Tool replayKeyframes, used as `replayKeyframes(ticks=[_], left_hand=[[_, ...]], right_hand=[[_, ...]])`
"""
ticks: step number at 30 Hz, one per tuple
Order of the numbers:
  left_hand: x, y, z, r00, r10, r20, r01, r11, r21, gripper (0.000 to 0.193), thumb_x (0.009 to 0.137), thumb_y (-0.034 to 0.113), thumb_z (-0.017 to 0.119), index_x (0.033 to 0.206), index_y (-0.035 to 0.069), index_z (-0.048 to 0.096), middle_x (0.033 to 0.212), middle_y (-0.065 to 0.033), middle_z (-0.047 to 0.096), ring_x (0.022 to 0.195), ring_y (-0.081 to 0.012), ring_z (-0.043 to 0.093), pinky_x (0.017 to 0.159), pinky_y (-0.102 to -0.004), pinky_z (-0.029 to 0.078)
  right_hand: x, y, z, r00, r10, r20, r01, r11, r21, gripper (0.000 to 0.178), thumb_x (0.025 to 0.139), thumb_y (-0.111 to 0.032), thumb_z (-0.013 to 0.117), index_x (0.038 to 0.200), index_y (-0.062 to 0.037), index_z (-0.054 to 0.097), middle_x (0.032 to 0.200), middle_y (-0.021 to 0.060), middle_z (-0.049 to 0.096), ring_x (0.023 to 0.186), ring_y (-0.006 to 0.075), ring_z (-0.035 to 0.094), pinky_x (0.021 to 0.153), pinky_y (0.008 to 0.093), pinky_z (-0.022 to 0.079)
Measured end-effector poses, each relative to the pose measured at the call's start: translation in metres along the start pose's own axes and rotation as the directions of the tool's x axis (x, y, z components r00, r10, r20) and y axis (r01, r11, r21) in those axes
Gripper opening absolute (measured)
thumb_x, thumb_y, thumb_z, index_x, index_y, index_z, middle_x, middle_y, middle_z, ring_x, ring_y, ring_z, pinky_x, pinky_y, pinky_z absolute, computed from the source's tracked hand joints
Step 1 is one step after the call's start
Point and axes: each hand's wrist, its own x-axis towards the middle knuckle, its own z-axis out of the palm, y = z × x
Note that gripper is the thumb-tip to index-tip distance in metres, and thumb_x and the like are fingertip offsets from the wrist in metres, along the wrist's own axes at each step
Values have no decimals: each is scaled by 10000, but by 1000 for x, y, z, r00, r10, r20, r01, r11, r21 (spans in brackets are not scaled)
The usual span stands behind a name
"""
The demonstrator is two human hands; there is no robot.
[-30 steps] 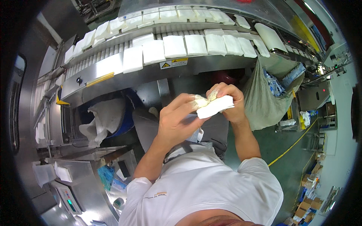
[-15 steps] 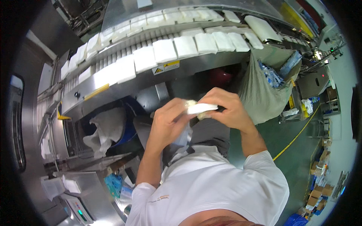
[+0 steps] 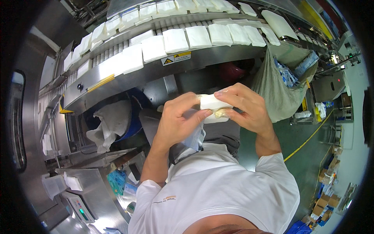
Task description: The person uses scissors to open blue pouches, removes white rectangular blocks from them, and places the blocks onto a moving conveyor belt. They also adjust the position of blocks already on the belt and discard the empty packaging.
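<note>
Between my two hands, in front of my chest, is a small white folded bundle (image 3: 212,103), soft like tissue or cloth. My left hand (image 3: 177,119) grips its left end, thumb below and fingers above. On the other end, my right hand (image 3: 249,110) pinches with its thumb under and fingers over the top. Pale yellowish covers, like finger cots, sit on some fingertips. A lower white flap shows beneath the thumbs. Beyond my hands, white folded stacks (image 3: 175,41) lie in rows along the roller conveyor (image 3: 142,70).
A grey-green cloth sack (image 3: 276,97) with blue and white wrappers hangs at the right. Left of my legs stands a blue bin (image 3: 134,128) with a white sheet over its rim. A weighing scale (image 3: 80,208) sits at lower left. Cartons (image 3: 325,202) are piled far right.
My hands have turned the white bundle so a broader face shows. Both hands have shifted slightly right, and the right-hand fingers now lie over its top. The view has also shifted a little.
</note>
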Motion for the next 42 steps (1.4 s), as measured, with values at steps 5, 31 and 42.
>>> replayKeyframes(ticks=[5, 31, 42], left_hand=[[-3, 3, 2, 992, -126, 15, 126, 983, -131, 240, 863, 127, 797, 1056, -1, 736, 874, -96, 710, 755, -179, 660, 704, -295, 508], [-68, -39, -10, 794, -581, -178, 471, 773, -425, 347, 850, 138, 830, 1154, 3, 732, 953, -17, 717, 838, -85, 623, 730, -227, 475], [-105, -25, -54, 747, -623, -233, 446, 730, -518, 509, 795, 120, 867, 1256, 8, 685, 1114, -88, 723, 1014, -138, 654, 875, -293, 531]], right_hand=[[-5, 3, 4, 999, -3, -35, 4, 999, 33, 481, 775, -94, 825, 1231, 2, 704, 1134, 180, 723, 982, 333, 700, 796, 377, 581], [-28, 34, 75, 743, 600, 296, -544, 283, 790, 392, 940, -38, 695, 1295, -10, 531, 1151, 55, 638, 1068, 119, 623, 928, 300, 525], [-15, 27, 123, 721, 507, 473, -618, 160, 770, 326, 968, -32, 673, 1274, 35, 581, 1158, 78, 665, 1051, 140, 658, 903, 310, 567]])
